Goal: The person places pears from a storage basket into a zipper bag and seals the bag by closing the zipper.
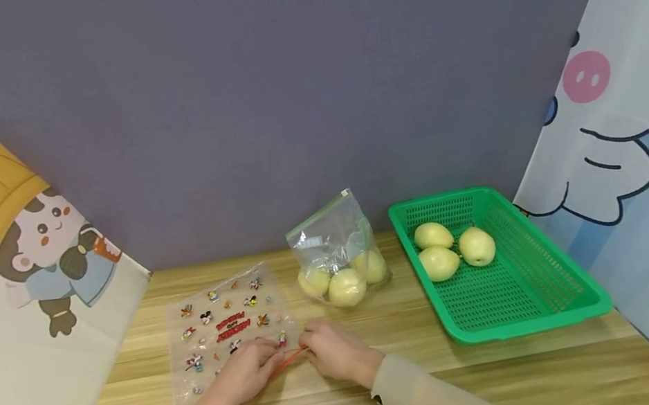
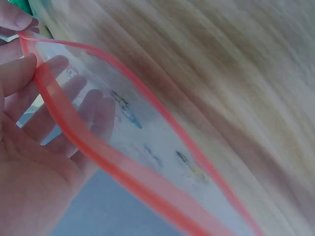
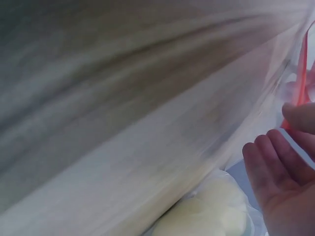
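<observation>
A clear zip bag (image 1: 236,325) with cartoon prints and a red zip edge lies on the wooden table, its mouth toward me. My left hand (image 1: 245,377) pinches the red edge, thumb on the near side and fingers showing through the film in the left wrist view. There the two red strips (image 2: 147,93) stand apart in a long gap. My right hand (image 1: 335,351) pinches the right corner of that edge between thumb and index finger; its other fingers (image 3: 275,162) extend loosely in the right wrist view.
Behind my hands stands another clear zip bag (image 1: 330,237) with several pale yellow-green pears (image 1: 347,288) inside. To the right, a green plastic basket (image 1: 544,323) holds 3 more pears (image 1: 477,247). A grey partition (image 1: 308,93) rises along the table's back.
</observation>
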Action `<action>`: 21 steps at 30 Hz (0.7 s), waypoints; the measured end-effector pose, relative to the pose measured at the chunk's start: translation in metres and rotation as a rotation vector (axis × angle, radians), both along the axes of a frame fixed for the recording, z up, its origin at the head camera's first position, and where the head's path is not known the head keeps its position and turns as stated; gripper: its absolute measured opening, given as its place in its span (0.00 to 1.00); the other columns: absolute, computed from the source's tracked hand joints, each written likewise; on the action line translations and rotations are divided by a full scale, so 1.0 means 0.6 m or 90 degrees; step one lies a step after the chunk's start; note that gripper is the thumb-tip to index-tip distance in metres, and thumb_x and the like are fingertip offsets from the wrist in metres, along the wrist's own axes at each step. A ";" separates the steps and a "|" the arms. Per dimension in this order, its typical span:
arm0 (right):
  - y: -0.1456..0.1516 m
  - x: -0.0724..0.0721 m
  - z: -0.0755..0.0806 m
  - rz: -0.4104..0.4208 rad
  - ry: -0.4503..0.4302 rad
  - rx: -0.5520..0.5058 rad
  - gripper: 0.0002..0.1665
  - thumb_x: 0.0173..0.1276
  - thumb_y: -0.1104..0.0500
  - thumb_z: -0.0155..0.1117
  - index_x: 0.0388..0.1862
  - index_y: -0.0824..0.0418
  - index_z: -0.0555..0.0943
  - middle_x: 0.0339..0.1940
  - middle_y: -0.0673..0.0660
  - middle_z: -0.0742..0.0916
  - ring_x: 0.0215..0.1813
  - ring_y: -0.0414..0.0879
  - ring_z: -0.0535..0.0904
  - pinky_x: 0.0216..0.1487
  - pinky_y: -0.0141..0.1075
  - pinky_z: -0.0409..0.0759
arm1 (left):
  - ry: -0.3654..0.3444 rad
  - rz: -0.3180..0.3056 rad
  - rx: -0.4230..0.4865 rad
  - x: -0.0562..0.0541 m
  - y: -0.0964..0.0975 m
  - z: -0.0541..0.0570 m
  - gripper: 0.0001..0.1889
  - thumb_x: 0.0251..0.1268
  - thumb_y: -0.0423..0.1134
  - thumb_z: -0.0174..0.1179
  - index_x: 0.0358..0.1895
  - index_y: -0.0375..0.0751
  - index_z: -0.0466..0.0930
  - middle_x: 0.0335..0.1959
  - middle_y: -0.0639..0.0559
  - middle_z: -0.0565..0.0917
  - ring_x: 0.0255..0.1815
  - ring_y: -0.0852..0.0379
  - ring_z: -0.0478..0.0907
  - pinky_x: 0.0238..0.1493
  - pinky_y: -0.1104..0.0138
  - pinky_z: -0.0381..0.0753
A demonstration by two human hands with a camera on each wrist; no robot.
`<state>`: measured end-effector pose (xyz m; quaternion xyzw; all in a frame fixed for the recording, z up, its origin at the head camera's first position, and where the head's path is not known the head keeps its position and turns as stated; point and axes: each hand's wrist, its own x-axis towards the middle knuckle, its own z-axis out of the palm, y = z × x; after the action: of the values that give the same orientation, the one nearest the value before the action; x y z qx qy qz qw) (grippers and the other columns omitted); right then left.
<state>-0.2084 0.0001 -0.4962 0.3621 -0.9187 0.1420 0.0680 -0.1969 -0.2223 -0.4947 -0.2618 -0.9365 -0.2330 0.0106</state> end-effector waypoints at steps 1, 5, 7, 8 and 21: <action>0.000 0.000 0.000 0.001 0.009 -0.001 0.04 0.66 0.60 0.72 0.39 0.54 0.87 0.35 0.45 0.82 0.39 0.37 0.78 0.40 0.27 0.80 | -0.002 -0.001 0.003 0.000 0.001 0.000 0.09 0.72 0.39 0.63 0.44 0.39 0.89 0.52 0.42 0.87 0.56 0.42 0.83 0.62 0.46 0.79; 0.002 0.000 -0.002 0.004 0.031 -0.011 0.03 0.65 0.60 0.72 0.37 0.52 0.87 0.34 0.44 0.82 0.39 0.37 0.78 0.40 0.26 0.80 | -0.002 -0.001 0.009 0.004 0.004 0.003 0.07 0.72 0.39 0.63 0.42 0.42 0.89 0.47 0.47 0.88 0.53 0.45 0.84 0.59 0.47 0.81; 0.004 0.000 -0.002 0.004 0.034 -0.015 0.04 0.65 0.60 0.72 0.37 0.52 0.87 0.34 0.44 0.83 0.39 0.37 0.78 0.41 0.25 0.80 | 0.007 0.002 0.005 0.007 0.004 0.005 0.06 0.70 0.39 0.64 0.41 0.44 0.89 0.44 0.50 0.88 0.49 0.48 0.84 0.56 0.49 0.82; 0.005 0.000 -0.001 0.005 0.033 -0.021 0.04 0.65 0.60 0.72 0.37 0.52 0.87 0.33 0.44 0.83 0.39 0.36 0.79 0.41 0.25 0.80 | 0.014 0.002 0.002 0.009 0.004 0.007 0.05 0.69 0.39 0.65 0.40 0.45 0.89 0.42 0.52 0.88 0.47 0.50 0.84 0.55 0.50 0.83; 0.031 -0.008 0.030 0.005 0.010 -0.102 0.04 0.66 0.64 0.70 0.39 0.58 0.88 0.35 0.48 0.87 0.39 0.39 0.81 0.43 0.26 0.82 | 0.039 0.027 -0.028 0.035 -0.018 0.035 0.07 0.59 0.31 0.69 0.39 0.45 0.89 0.36 0.58 0.86 0.39 0.56 0.84 0.44 0.58 0.86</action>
<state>-0.2131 0.0185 -0.4780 0.3599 -0.9025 0.2124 0.1039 -0.1758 -0.2330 -0.4739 -0.2489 -0.9461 -0.2036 0.0386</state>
